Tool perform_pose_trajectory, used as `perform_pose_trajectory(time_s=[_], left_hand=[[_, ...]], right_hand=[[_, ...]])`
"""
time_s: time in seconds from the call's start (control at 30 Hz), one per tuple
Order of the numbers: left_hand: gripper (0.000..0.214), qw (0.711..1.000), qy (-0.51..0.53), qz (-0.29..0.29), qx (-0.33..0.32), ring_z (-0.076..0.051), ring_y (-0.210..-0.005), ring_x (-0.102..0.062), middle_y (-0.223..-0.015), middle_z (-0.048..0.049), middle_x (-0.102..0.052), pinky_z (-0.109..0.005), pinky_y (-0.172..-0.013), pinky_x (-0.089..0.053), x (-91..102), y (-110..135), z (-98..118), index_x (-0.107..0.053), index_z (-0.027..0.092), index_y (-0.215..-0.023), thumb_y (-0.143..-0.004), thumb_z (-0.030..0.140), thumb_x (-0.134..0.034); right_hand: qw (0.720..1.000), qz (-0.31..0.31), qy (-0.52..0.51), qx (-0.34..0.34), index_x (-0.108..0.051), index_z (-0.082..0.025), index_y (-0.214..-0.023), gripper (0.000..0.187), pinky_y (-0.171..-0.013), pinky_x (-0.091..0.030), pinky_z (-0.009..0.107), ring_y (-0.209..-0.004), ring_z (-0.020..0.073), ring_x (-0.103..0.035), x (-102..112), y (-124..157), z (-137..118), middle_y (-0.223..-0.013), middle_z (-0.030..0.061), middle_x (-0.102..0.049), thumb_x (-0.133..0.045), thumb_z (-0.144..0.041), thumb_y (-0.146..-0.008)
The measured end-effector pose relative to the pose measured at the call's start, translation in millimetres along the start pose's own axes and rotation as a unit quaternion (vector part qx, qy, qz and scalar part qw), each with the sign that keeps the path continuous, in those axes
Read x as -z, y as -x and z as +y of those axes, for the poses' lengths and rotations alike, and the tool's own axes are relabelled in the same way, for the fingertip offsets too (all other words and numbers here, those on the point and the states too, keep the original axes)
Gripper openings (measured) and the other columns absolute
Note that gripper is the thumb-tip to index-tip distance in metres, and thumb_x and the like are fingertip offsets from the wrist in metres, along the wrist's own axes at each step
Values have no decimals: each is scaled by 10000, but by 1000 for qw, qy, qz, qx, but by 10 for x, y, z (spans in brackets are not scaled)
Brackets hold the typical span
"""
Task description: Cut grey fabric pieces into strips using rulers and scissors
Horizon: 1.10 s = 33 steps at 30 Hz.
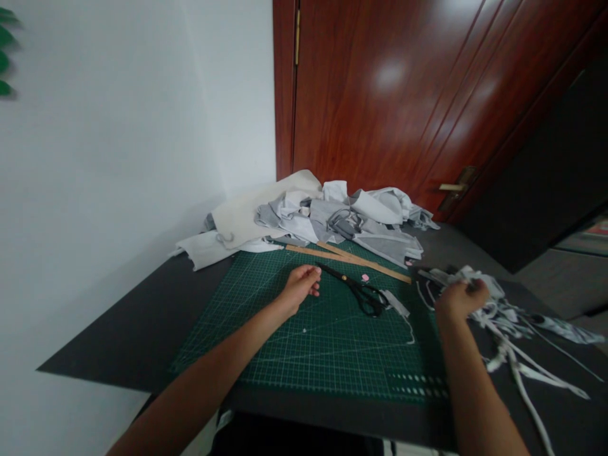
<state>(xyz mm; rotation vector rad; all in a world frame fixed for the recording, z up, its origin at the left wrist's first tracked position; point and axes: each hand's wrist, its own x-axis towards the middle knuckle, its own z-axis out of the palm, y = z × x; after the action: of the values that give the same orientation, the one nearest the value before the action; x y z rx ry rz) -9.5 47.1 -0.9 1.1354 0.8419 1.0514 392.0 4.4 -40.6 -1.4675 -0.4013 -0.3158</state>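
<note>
My left hand (303, 285) hovers over the green cutting mat (332, 361) with its fingers curled in; nothing shows between them. Just right of it, black-handled scissors (354, 282) lie on the mat, their tip close to my thumb. My right hand (463, 297) is at the heap of grey and white fabric scraps (508, 316) on the right; its fingers are bent, and whatever they hold is blurred and hidden. A small grey fabric piece (396, 304) with a loose thread rests beside the scissor handles.
Two wooden rulers (349, 258) cross on the mat's far side. Behind them grey and white cloth pieces (327, 215) are piled near a brown door (370, 95). A pink bit (365, 277) lies by the scissors. The dark table (142, 323) meets a white wall at left.
</note>
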Motion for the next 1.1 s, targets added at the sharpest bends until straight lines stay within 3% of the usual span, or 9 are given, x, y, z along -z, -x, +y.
perform_pose_trajectory(time_s=[0.07,0.17,0.27,0.4,0.57,0.7,0.87,1.0,1.1], left_hand=[[561,1000,-3,-4,2,-99,-593,-569,-753,-8,-609,-222,-484,-515,7,-6,1,-650,140,-877,-649,601,-875],[528,1000,-8,-6,3,-100,-586,-569,-735,-7,-612,-214,-475,-506,14,-13,-2,-659,139,-859,-656,572,-883],[475,1000,-11,-2,4,-94,-585,-565,-730,-3,-611,-204,-487,-502,21,-24,-14,-660,145,-848,-689,537,-876],[439,1000,-17,0,7,-94,-595,-568,-732,-8,-616,-205,-510,-506,31,-33,-28,-663,146,-853,-714,508,-869],[437,1000,-22,-2,4,-95,-599,-570,-733,-5,-615,-208,-521,-514,31,-16,-28,-669,145,-859,-713,507,-867],[428,1000,-24,-5,3,-95,-595,-571,-726,-4,-619,-202,-518,-509,20,1,-25,-668,148,-847,-706,496,-874],[428,1000,-22,-8,5,-93,-589,-570,-722,0,-621,-200,-516,-507,23,-18,-21,-662,153,-853,-716,500,-870],[482,1000,-16,-18,10,-98,-601,-586,-733,-2,-616,-218,-536,-527,25,-17,-7,-659,143,-862,-697,536,-882],[550,999,-6,-31,20,-135,-662,-652,-799,-34,-647,-283,-623,-581,10,19,9,-641,138,-906,-706,601,-861]], right_hand=[[1000,-16,21,0,-508,-154,-1265,574,-1045,-458,602,-1164,373,-576,16,-3,101,-1180,179,-585,-590,-524,-834],[997,-66,28,4,-509,-133,-1334,674,-886,-540,534,-919,309,-637,-30,99,89,-965,100,-627,-618,-551,-816],[985,-130,61,94,-614,-87,-1244,604,-843,-533,497,-850,291,-632,-108,205,-22,-880,107,-638,-536,-560,-876],[925,-264,113,249,-740,-124,-1047,528,-1032,-437,544,-1207,359,-570,-206,281,-90,-1188,227,-662,-430,-537,-936],[846,-407,245,242,-754,-197,-1077,456,-1111,-316,610,-1377,358,-463,-311,320,11,-1383,187,-622,-392,-453,-969],[809,-444,275,268,-725,-189,-1120,410,-1107,-305,575,-1345,315,-507,-315,380,-1,-1339,169,-672,-398,-386,-972],[834,-403,238,292,-751,-164,-1015,368,-1026,-385,545,-1169,339,-633,-240,490,-233,-1149,177,-757,-446,-355,-940],[911,-341,101,208,-763,-161,-915,327,-922,-499,470,-979,326,-704,-240,691,-528,-983,171,-787,-533,-392,-888],[922,-355,15,156,-752,-166,-973,355,-817,-550,421,-862,290,-719,-177,1028,-818,-942,134,-791,-556,-456,-916]])
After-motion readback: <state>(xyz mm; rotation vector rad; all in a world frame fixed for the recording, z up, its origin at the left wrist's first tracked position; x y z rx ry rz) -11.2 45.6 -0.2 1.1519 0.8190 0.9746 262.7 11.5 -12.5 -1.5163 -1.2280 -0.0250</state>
